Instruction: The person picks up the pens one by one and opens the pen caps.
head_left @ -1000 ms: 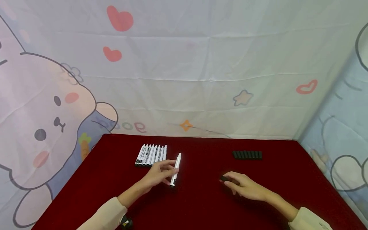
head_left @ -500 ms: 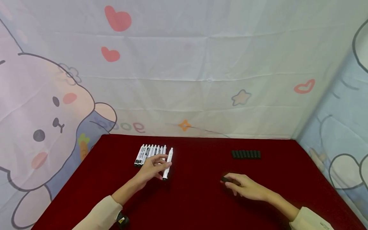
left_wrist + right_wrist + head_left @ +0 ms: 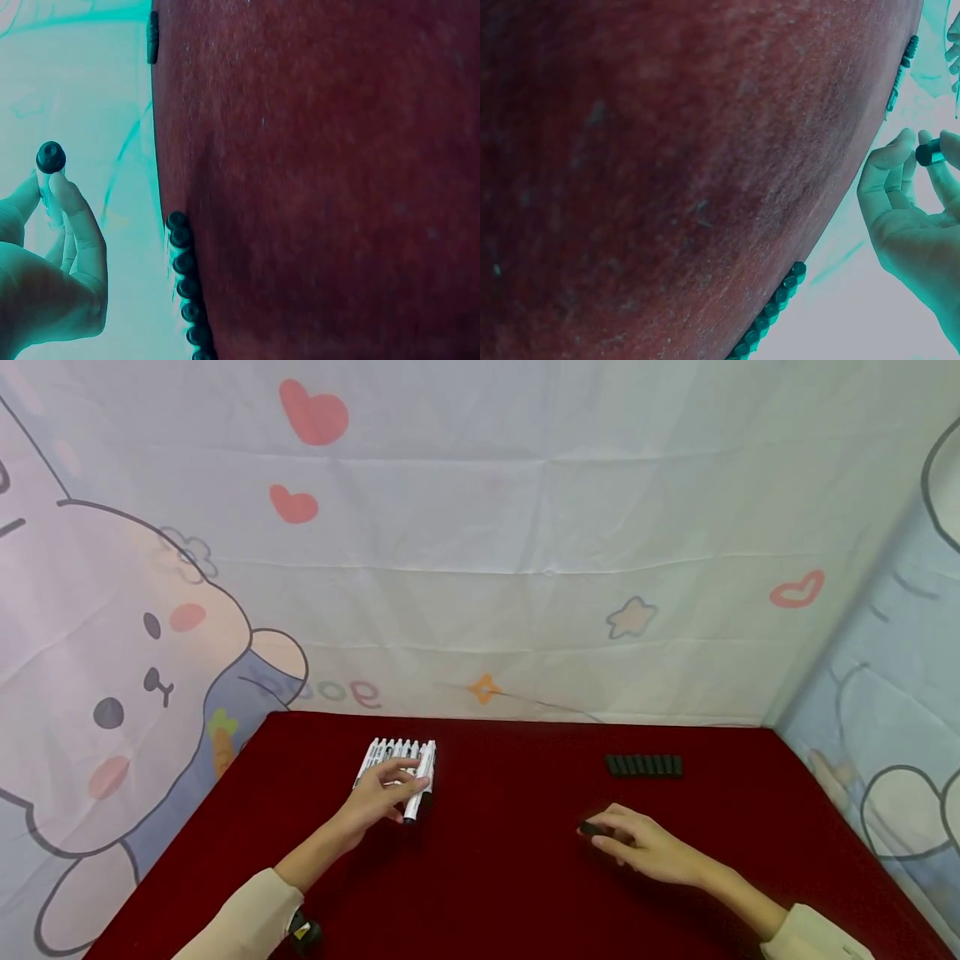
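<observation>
Thumb and fingers of my left hand [image 3: 375, 796] pinch a white marker [image 3: 418, 793], its capless white tip pointing away from me. The marker's black end [image 3: 51, 156] faces the left wrist camera. Behind that hand lies a neat row of white markers [image 3: 390, 750], partly covered by the fingers; the held one overlaps the row's right end in the head view. Between its thumb and fingers my right hand [image 3: 648, 850] holds a small black marker cap [image 3: 590, 829], also visible as a dark cap [image 3: 930, 153] in the right wrist view.
A row of black caps [image 3: 643, 766] lies at the back right of the red tablecloth [image 3: 510, 893]. Behind the table hangs a pale printed cloth [image 3: 555, 610]. A dark device [image 3: 303, 933] sits under the left sleeve.
My left hand has moved leftward and slightly back with the marker, bringing it over the right end of the marker row. The right hand stays nearly still with the cap.
</observation>
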### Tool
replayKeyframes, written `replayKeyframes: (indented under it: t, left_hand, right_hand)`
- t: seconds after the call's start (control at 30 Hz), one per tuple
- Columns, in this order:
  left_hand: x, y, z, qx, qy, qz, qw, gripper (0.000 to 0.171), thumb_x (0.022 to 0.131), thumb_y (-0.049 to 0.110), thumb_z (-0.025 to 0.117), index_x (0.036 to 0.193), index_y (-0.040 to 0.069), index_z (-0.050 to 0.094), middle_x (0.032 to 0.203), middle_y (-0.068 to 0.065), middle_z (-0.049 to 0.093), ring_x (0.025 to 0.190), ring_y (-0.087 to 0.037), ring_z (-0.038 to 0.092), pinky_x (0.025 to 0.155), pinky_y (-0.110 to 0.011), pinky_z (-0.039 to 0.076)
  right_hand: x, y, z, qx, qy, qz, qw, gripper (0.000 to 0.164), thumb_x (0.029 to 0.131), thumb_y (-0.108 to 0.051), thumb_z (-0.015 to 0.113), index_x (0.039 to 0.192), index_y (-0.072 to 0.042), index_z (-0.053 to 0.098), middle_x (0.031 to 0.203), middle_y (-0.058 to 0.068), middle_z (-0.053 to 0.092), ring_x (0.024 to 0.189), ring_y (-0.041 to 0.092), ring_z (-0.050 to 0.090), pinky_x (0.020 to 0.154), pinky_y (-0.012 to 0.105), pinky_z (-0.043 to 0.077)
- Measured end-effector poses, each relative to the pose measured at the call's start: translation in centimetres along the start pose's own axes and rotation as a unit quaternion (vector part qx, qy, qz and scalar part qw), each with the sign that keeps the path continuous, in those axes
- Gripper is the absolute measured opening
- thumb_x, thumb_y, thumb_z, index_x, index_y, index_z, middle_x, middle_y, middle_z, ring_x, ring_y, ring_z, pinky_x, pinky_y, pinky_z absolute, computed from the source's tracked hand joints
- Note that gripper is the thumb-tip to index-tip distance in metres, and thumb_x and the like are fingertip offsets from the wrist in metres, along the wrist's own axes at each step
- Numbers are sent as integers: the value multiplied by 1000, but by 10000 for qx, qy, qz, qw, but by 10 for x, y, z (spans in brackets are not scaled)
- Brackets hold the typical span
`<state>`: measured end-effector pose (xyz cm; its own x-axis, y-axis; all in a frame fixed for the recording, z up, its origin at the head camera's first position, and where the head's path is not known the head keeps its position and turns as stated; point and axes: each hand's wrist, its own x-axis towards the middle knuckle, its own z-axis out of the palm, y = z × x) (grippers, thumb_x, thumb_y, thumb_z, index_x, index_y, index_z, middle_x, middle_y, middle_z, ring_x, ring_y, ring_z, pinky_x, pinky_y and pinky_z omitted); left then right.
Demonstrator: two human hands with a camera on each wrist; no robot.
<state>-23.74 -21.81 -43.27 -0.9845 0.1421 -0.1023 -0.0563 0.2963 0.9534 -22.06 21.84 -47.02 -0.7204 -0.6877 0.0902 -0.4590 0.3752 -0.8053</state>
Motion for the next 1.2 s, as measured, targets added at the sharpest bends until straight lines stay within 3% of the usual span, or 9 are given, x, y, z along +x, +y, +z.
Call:
replayKeyframes:
  t: [0.67, 0.93, 1.2]
  left_hand:
    - [9, 1, -42, 271, 463, 60, 9985, 54, 98, 31, 71, 143, 6, 55, 119, -15, 67, 88, -12, 61, 65, -29, 58]
    - [17, -14, -60, 354, 575, -60, 9977, 57, 99, 33, 69, 146, 5, 52, 117, -15, 68, 84, -12, 61, 68, -31, 59]
    - [28, -33, -86, 1146, 776, 147, 9903, 55, 97, 31, 72, 139, 0, 56, 104, -18, 69, 68, -12, 63, 61, -32, 60]
  right_hand:
    - [3, 2, -2, 67, -87, -146, 9998, 26, 108, -17, 53, 129, -3, 60, 97, 3, 57, 73, 6, 58, 62, 25, 54]
    - [2, 4, -1, 39, -81, -101, 9999, 26, 107, -18, 53, 128, -3, 60, 101, 4, 59, 75, 7, 60, 64, 26, 55]
    - [-1, 6, -2, 9, -55, -56, 10000, 27, 107, -18, 53, 128, -2, 60, 105, 5, 60, 76, 8, 61, 66, 26, 55]
